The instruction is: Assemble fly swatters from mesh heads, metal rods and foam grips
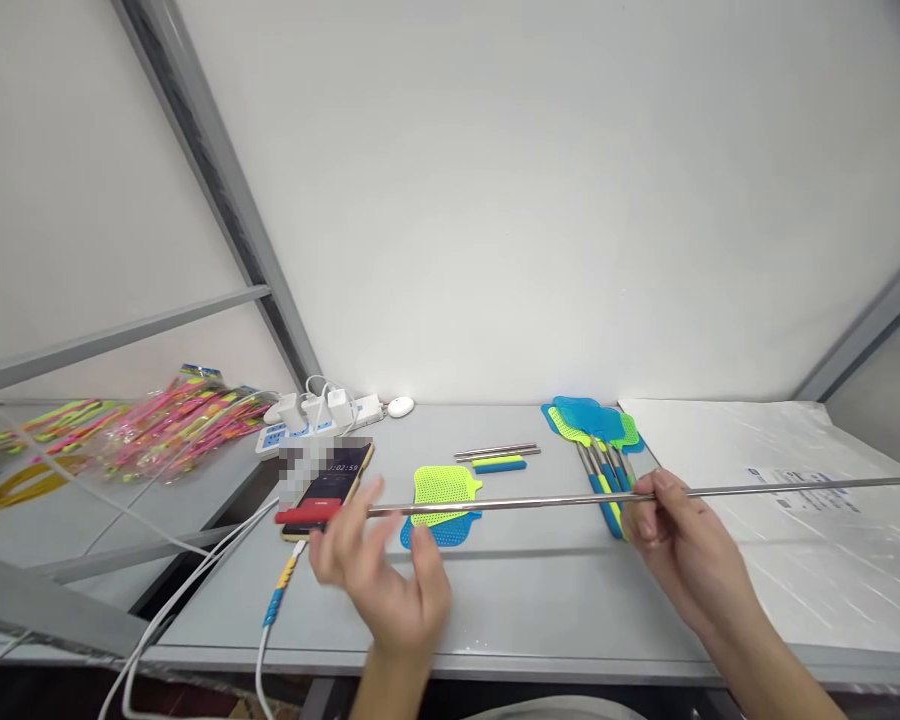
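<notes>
A long thin telescopic metal rod (555,502) with a red handle (311,512) stretches level across the view, past the right edge. My right hand (679,530) pinches the rod right of its middle, thumb and fingers closed round it. By the red handle, my left hand (390,575) is slightly blurred, palm up, with its fingers spread apart. Beneath the rod lie a yellow-green fly swatter head (442,488) and a blue fly swatter head (450,532). Farther back are short metal rods (499,451) beside a yellow and a blue handle (499,465).
Several assembled fly swatters (596,430) lie at the back, right of centre. White wrapped sheeting (817,560) covers the right side. A phone (337,480), a power strip (322,425) with chargers and white cables (195,575) occupy the left. Bagged colourful sticks (187,425) lie beyond a grey frame (217,160).
</notes>
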`<state>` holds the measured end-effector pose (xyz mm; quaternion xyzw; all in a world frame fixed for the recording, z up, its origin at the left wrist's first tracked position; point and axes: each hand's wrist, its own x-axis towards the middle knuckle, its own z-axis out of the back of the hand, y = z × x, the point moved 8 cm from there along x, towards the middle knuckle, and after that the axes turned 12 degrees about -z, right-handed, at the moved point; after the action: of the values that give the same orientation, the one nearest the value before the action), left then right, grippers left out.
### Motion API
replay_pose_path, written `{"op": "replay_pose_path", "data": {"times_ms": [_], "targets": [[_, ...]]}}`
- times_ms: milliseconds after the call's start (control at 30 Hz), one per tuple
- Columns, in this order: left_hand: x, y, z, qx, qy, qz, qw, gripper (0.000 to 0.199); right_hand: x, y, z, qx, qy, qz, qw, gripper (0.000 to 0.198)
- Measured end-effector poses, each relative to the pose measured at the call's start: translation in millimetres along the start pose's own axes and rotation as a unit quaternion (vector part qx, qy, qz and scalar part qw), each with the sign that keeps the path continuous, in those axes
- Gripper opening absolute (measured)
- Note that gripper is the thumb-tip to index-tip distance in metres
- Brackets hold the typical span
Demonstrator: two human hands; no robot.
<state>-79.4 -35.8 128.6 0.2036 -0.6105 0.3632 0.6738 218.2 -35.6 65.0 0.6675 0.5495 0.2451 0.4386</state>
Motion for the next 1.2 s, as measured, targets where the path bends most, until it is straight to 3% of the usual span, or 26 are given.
{"op": "replay_pose_path", "data": {"times_ms": [33,67,100,133,200,233,300,333,433,633,833,1033,1200], "targets": [[-10,-21,5,-0.078,-0.051,-0.036,0.995,0.015,-1,-6,-6,0.007,0.006,-0.006,1.0,0.027],[-21,-40,-2,-0.179,-0.032,-0.055,0.982,0.011,-4,-13,-13,0.013,0.015,-0.013,1.0,0.027],[-32,-57,-18,-0.29,0.038,-0.047,0.955,0.005,-7,-20,-21,0.018,0.027,-0.018,0.999,0.028],[-46,-64,-36,-0.377,0.104,0.031,0.92,0.009,-10,-27,-28,0.02,0.04,-0.024,0.999,0.028],[-74,-64,-66,-0.475,0.15,0.25,0.83,0.031,-18,-41,-42,0.013,0.069,-0.042,0.997,0.029],[-84,-66,-78,-0.513,0.164,0.321,0.779,0.038,-21,-48,-47,0.002,0.085,-0.056,0.995,0.03],[-94,-63,-91,-0.537,0.159,0.413,0.718,0.047,-27,-62,-54,-0.023,0.114,-0.086,0.99,0.033],[-94,-59,-94,-0.535,0.156,0.436,0.706,0.048,-28,-67,-55,-0.035,0.121,-0.099,0.987,0.034],[-94,-42,-93,-0.501,0.158,0.474,0.707,0.05,-29,-73,-48,-0.052,0.101,-0.11,0.987,0.037],[-92,-20,-77,-0.454,0.126,0.503,0.725,0.052,-29,-52,-34,-0.011,0.056,-0.087,0.995,0.039],[-85,-8,-70,-0.446,0.086,0.526,0.719,0.055,-27,-30,-16,0.027,0.032,-0.066,0.997,0.037],[-80,8,-61,-0.428,-0.014,0.57,0.701,0.052,-28,-16,-9,0.066,0.013,-0.044,0.997,0.035],[-74,17,-63,-0.44,-0.021,0.581,0.684,0.051,-16,2,14,0.103,-0.025,0.009,0.994,0.033]]}}
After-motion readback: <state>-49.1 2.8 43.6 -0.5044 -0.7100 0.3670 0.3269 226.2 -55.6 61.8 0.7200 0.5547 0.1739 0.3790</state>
